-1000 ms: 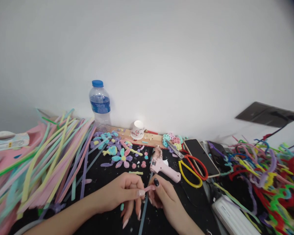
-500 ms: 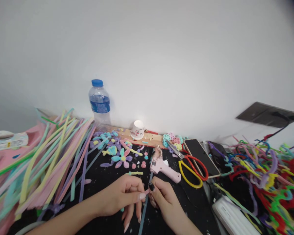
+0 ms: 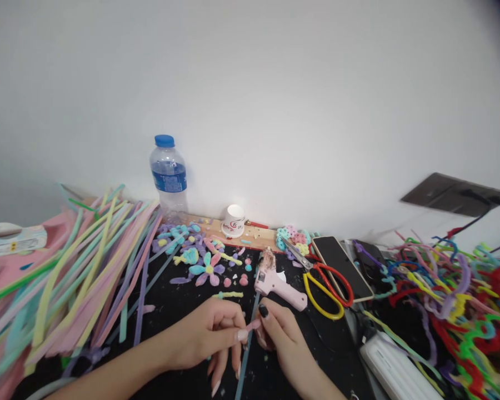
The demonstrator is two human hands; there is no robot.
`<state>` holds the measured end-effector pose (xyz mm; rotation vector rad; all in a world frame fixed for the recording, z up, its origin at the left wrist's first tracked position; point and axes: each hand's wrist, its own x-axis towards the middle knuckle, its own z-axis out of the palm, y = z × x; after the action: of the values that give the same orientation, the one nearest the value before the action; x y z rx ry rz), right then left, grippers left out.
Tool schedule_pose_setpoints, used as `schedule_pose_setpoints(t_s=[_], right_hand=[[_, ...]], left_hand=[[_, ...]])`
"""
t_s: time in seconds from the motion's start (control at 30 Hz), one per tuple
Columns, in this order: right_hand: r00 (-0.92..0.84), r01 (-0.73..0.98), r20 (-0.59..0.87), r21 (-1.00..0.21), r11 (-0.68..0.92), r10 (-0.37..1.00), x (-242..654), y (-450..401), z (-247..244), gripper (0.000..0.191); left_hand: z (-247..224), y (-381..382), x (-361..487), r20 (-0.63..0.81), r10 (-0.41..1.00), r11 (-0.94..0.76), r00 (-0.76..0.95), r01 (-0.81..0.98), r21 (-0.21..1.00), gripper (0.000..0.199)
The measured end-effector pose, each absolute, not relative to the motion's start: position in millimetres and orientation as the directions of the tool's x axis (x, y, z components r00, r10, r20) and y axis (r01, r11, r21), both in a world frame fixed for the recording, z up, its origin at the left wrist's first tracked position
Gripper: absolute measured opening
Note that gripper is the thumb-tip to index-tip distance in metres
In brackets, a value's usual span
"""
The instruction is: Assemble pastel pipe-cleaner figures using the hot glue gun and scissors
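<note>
Pastel fuzzy stems (image 3: pixel 92 278) fan across the left of the frame, and a multicoloured fuzzy flower (image 3: pixel 209 270) lies on the black-topped desk (image 3: pixel 170 303) nearer the centre. At lower centre, the left hand (image 3: pixel 208 333) reaches in from the lower left, palm inward, pinching a short pink fuzzy piece (image 3: pixel 253 324) between thumb and forefinger, other fingers trailing down. Since half a second ago, the right thumb has risen slightly, baring more of the piece; it remains in hand, apparently still being worked. Just right of it, the right hand (image 3: pixel 285 341) angles up from the lower edge, fingers curled at the piece's other end; whether they grip it I cannot tell. The pink glue gun (image 3: pixel 281 289) lies just above, with scissors (image 3: pixel 314 267) beside it.
</note>
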<state>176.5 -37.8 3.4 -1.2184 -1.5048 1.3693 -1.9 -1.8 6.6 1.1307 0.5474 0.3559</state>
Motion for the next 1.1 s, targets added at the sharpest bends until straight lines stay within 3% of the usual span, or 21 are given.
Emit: schedule_pose_setpoints(t_s=[0.3, 0.73, 1.1], right_hand=[[-0.266, 0.314, -0.043, -0.948, 0.045, 0.963, 176.9, -37.1, 2.0, 0.034], [-0.253, 0.541, 0.198, -0.783, 0.308, 0.947, 174.0, -40.6, 9.1, 0.027], [-0.308, 0.697, 0.185, -0.624, 0.354, 0.933, 176.1, -41.3, 10.4, 0.023]], left_hand=[[6.1, -3.7, -1.8, -0.245, 0.543, 0.374, 0.803, 0.029, 0.927, 0.017], [4.9, -6.8, 2.0, -0.286, 0.598, 0.338, 0.749, 0.088, 0.937, 0.025], [8.3, -7.7, 5.1, -0.297, 0.64, 0.293, 0.708, 0.132, 0.947, 0.027]])
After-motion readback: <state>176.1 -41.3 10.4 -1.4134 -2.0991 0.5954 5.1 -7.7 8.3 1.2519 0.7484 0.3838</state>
